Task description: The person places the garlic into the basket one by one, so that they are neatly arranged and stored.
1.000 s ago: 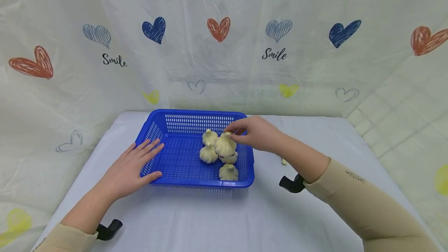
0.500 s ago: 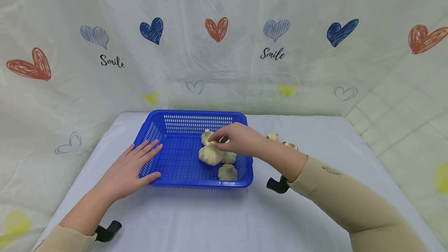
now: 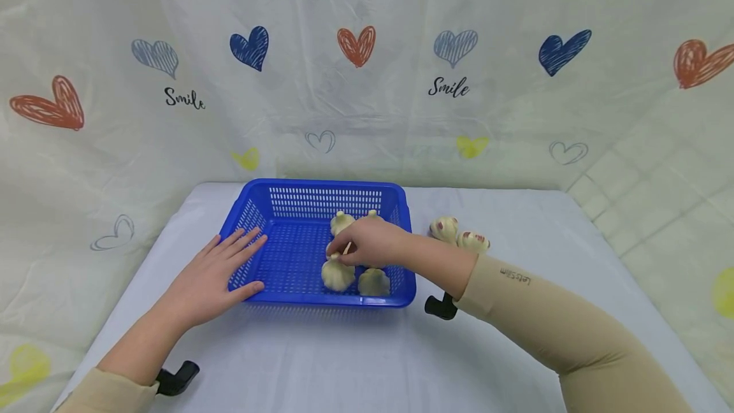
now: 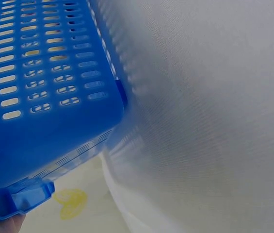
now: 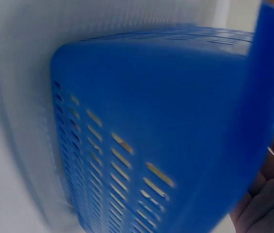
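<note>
A blue plastic basket (image 3: 329, 300) with slotted walls stands on the table. My left hand (image 3: 220, 274) rests on its left rim with fingers straight and spread. Inside, my right hand (image 3: 373, 242) pinches a garlic bulb (image 3: 337, 276) by its stem, near the front wall. Another garlic bulb (image 3: 374, 283) sits at the front right corner, and one more garlic bulb (image 3: 340, 222) lies behind the hand. Further bulbs are partly hidden under the right hand. The right wrist view shows the basket's outer wall (image 5: 151, 111), with the right palm (image 5: 270, 199) beyond the rim.
Two garlic bulbs with reddish marks (image 3: 444, 229) lie on the white tablecloth (image 3: 527, 222), right of the basket and close behind the right forearm. A plastic sheet (image 3: 395, 113) printed with hearts hangs behind the table.
My right hand has carried the garlic bulb leftward and toward the front of the basket. The two reddish bulbs outside have come into view. My left hand stays in place.
</note>
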The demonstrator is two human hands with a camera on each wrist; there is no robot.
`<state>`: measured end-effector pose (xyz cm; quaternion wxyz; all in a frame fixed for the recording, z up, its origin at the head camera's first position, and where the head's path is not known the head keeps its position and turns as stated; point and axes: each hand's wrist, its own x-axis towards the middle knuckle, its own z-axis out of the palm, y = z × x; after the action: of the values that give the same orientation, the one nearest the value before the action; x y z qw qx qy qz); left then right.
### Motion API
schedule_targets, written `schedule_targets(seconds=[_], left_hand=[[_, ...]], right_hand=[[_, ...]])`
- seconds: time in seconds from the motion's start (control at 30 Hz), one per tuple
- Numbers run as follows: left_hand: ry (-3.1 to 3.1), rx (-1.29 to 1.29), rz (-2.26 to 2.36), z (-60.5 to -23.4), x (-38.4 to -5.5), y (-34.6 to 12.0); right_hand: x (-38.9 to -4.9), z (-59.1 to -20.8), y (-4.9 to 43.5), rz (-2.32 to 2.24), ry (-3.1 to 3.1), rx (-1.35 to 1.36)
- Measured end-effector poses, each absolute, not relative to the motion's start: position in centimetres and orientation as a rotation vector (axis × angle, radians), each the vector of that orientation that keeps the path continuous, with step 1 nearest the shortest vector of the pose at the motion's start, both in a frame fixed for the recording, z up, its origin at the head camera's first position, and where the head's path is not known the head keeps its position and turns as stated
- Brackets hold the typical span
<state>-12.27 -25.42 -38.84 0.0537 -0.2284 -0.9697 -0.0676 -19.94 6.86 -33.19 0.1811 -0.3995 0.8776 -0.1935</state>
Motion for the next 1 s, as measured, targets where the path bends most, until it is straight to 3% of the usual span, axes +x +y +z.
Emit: schedule_targets(seconds=[1.0], left_hand=[[-2.949,-0.694,-0.204,-39.0,-12.3,-25.6]], right_hand=[[-20.5,-35.4,6.8,-0.276,2.51,-1.242]])
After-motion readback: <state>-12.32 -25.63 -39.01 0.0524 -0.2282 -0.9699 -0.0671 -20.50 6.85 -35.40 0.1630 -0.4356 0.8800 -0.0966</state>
